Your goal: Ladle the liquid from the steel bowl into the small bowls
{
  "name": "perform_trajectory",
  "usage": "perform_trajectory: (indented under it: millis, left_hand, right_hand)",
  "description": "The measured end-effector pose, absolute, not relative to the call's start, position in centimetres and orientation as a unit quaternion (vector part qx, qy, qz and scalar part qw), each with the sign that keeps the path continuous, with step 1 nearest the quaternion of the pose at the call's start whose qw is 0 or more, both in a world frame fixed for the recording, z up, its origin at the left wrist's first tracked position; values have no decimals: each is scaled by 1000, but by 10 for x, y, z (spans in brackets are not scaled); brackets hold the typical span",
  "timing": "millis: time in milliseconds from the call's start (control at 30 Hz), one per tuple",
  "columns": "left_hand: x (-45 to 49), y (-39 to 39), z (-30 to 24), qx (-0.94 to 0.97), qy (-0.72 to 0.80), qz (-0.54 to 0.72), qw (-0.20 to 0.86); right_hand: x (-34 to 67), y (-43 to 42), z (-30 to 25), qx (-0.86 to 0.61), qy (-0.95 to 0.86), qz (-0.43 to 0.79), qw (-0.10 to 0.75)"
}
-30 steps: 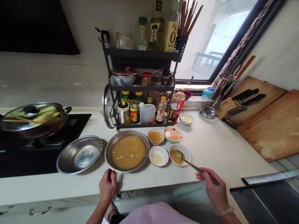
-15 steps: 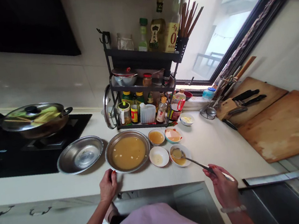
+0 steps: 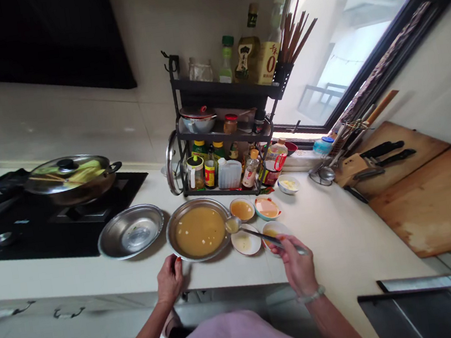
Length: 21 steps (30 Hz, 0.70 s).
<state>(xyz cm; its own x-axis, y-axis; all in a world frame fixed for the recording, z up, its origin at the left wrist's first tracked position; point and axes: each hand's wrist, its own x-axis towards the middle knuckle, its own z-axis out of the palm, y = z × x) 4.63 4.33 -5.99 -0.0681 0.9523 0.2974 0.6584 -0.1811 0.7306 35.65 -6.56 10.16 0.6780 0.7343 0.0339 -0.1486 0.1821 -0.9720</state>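
My right hand (image 3: 299,265) grips the handle of a metal ladle (image 3: 233,224). The ladle's bowl, with some light liquid in it, hangs over the right rim of a wide metal basin (image 3: 171,238) of yellow-brown liquid with small white bits. At the basin's near-left rim, my left hand (image 3: 170,280) is closed with thumb and fingers at the edge. Below the ladle stands a white bowl (image 3: 248,249) with a little liquid. Partly hidden behind my right hand is another bowl (image 3: 280,227) with yellow liquid. Two small bowls, one brown-filled (image 3: 242,210) and one pinkish (image 3: 267,208), stand behind.
An empty metal basin (image 3: 134,236) sits left, near the stove with a lidded pan (image 3: 74,184). A black rack (image 3: 220,133) of bottles and jars stands behind. To the right are a small bowl (image 3: 288,183), a knife block (image 3: 353,169) and wooden cutting boards (image 3: 440,200).
My right hand has carried the ladle left, from the far-right bowl to the big basin's rim. My left hand stays at the basin's edge. The view has shifted slightly.
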Motion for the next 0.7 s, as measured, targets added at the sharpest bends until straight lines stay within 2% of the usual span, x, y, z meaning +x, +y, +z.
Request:
perform_trajectory:
  millis: [100, 233, 333, 533, 700]
  left_hand:
    - [47, 43, -58, 656, 612, 401, 185]
    - [47, 43, -57, 657, 607, 403, 193]
    - [46, 43, -57, 657, 608, 402, 192]
    - [46, 43, -57, 656, 609, 399, 197]
    - [45, 44, -58, 658, 609, 397, 199]
  right_hand:
    - [336, -57, 91, -582, -381, 274, 664]
    - [323, -63, 87, -531, -607, 164, 568]
    - [332, -76, 92, -510, -675, 95, 524]
    - [384, -114, 99, -641, -512, 72, 567]
    - [414, -140, 88, -702, -416, 96, 570]
